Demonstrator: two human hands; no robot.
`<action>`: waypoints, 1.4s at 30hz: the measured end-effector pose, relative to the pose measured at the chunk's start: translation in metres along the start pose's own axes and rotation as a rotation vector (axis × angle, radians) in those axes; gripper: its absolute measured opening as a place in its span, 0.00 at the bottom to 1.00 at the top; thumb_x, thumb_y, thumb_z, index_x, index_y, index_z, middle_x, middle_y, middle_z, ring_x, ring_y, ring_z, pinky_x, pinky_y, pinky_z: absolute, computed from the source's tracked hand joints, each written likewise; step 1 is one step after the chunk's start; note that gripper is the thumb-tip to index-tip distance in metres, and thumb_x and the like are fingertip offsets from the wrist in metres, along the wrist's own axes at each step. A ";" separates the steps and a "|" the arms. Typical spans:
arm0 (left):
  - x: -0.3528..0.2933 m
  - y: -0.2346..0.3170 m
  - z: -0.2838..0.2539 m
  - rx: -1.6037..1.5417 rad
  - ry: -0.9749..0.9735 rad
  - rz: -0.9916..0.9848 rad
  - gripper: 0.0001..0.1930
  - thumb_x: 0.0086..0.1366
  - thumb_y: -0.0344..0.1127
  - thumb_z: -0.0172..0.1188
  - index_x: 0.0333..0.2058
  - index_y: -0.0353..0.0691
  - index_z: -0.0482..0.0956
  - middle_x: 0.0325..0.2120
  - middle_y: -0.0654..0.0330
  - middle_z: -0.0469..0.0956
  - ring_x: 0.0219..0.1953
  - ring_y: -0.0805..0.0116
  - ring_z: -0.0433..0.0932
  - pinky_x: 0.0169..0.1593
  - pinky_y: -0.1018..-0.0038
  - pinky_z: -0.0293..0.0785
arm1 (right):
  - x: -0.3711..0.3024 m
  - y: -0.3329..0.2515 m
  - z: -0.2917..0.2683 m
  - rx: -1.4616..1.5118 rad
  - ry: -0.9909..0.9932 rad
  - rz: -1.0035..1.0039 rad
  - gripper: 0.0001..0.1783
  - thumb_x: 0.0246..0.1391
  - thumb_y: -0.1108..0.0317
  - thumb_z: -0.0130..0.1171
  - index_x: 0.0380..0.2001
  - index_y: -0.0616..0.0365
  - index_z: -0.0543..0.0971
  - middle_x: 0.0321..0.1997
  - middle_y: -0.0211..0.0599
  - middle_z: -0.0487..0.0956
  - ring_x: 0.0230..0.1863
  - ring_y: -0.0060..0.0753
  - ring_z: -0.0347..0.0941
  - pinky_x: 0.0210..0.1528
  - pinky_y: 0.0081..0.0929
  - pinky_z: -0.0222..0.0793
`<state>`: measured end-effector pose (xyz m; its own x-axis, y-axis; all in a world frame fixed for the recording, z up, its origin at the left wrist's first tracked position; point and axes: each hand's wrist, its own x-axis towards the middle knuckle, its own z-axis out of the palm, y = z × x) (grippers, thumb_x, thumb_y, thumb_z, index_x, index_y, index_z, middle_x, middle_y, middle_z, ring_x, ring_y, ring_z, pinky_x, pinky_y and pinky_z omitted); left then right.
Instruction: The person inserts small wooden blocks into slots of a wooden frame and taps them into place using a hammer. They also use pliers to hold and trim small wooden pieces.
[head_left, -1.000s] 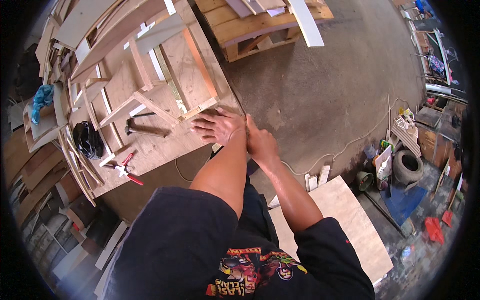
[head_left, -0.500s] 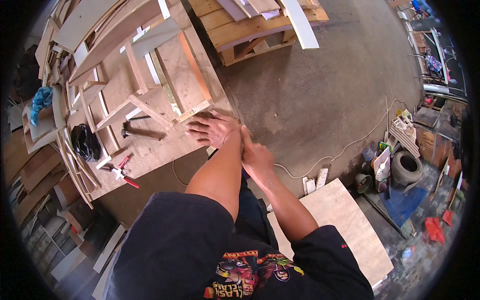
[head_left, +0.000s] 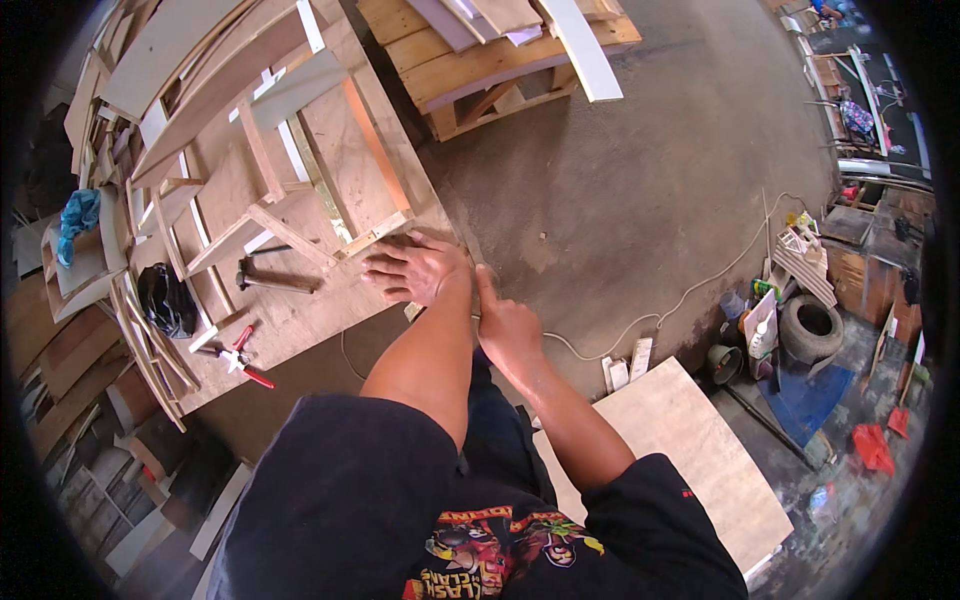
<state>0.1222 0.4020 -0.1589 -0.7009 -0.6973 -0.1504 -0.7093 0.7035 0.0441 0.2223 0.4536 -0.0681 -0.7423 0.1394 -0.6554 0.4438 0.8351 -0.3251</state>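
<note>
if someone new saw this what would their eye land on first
Probably the left hand, fingers spread over a corner of the wooden table, with the right hand close by, index finger extended. Next, likely the orange strip among the wooden frames lying beyond the left hand. The red-handled tool by the table's near edge also stands out.

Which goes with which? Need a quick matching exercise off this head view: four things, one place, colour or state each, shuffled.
Things
1. left hand
2. right hand
3. pliers
4. tyre

Matches
A. index finger extended, near the other wrist
B. on the floor, near a blue sheet
C. spread open at the corner of the table
D. red handles

Pairs: 1-C, 2-A, 3-D, 4-B
</note>
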 end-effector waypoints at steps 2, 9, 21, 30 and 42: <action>0.001 -0.001 -0.004 -0.024 -0.031 0.003 0.37 0.72 0.55 0.39 0.72 0.41 0.44 0.74 0.43 0.37 0.75 0.44 0.34 0.71 0.44 0.37 | 0.004 -0.001 -0.002 0.007 0.012 -0.007 0.37 0.60 0.69 0.45 0.73 0.49 0.50 0.35 0.58 0.83 0.36 0.59 0.82 0.37 0.54 0.78; -0.001 0.004 -0.007 -0.039 -0.067 0.001 0.37 0.72 0.55 0.38 0.72 0.41 0.43 0.74 0.43 0.35 0.75 0.43 0.31 0.71 0.43 0.36 | 0.002 -0.002 -0.004 0.005 0.058 -0.016 0.39 0.51 0.71 0.53 0.69 0.52 0.58 0.28 0.57 0.82 0.32 0.60 0.81 0.35 0.55 0.76; 0.000 -0.001 -0.003 -0.042 -0.085 0.014 0.38 0.72 0.55 0.38 0.72 0.41 0.40 0.74 0.42 0.33 0.75 0.42 0.30 0.71 0.42 0.35 | 0.023 0.003 -0.012 0.029 0.083 -0.056 0.38 0.55 0.72 0.51 0.71 0.50 0.56 0.33 0.58 0.83 0.35 0.60 0.82 0.36 0.53 0.78; -0.001 0.002 -0.005 -0.046 -0.103 0.016 0.39 0.72 0.55 0.37 0.72 0.39 0.39 0.73 0.41 0.32 0.75 0.42 0.29 0.71 0.42 0.34 | 0.031 0.005 -0.007 0.062 0.071 -0.039 0.39 0.56 0.70 0.50 0.71 0.49 0.53 0.32 0.58 0.83 0.36 0.60 0.82 0.38 0.55 0.77; 0.004 0.001 -0.001 0.010 -0.032 0.001 0.38 0.71 0.56 0.39 0.72 0.42 0.43 0.73 0.42 0.38 0.75 0.45 0.34 0.71 0.46 0.38 | 0.013 0.000 -0.004 0.042 -0.007 -0.030 0.39 0.56 0.71 0.48 0.72 0.47 0.52 0.33 0.59 0.82 0.35 0.62 0.81 0.38 0.57 0.76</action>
<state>0.1184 0.4001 -0.1582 -0.6986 -0.6919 -0.1823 -0.7078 0.7055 0.0347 0.2106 0.4577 -0.0742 -0.7523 0.1104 -0.6495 0.4421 0.8155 -0.3735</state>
